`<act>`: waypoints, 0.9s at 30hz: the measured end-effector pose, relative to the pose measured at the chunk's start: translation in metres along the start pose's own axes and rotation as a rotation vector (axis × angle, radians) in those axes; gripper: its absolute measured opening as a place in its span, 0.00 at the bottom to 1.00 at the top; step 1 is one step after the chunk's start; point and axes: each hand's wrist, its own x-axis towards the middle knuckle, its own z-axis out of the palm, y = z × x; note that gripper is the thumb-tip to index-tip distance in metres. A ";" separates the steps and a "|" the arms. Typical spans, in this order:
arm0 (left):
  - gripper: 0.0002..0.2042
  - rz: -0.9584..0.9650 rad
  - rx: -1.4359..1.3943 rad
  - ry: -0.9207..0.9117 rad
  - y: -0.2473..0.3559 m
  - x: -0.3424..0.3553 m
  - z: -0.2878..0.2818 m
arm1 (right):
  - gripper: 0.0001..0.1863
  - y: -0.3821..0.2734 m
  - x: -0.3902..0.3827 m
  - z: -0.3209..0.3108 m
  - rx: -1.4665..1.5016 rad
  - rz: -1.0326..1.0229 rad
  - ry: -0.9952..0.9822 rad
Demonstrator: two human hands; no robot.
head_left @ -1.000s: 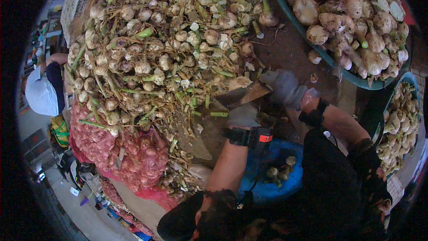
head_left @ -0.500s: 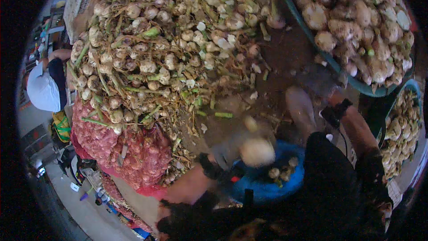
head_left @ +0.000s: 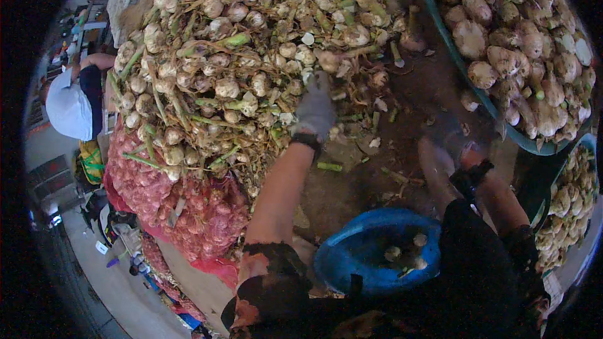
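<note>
My left hand, in a grey glove, reaches out to the near side of a big heap of garlic bulbs. Its fingers are stretched forward beside a pale bulb; I see no bulb inside the hand. To the right, my right hand is dark-gloved and smeared by motion over the brown floor, next to my bare leg. Whether it holds anything is hidden by the blur. Between my arms sits a blue basin with several bulbs at its right side.
A large green-rimmed tub of trimmed garlic stands at the far right, and a second full tub is nearer. Red mesh sacks of bulbs lie at left. Cut stems litter the floor. Another person is at the left.
My left hand has moved from beside the blue basin forward to the heap. A blurred bulb that was above the basin is no longer there. My right hand stays near my leg.
</note>
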 end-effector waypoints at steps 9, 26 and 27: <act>0.18 -0.242 -0.620 0.099 -0.046 -0.069 0.025 | 0.17 0.021 -0.008 0.021 -0.250 -0.009 -0.010; 0.22 -0.074 -0.211 -0.584 -0.118 -0.151 0.000 | 0.21 -0.006 -0.009 0.005 -0.425 -0.055 -0.099; 0.22 -0.089 -0.139 -0.599 -0.137 -0.158 0.008 | 0.22 -0.009 -0.007 0.011 -0.428 -0.015 -0.086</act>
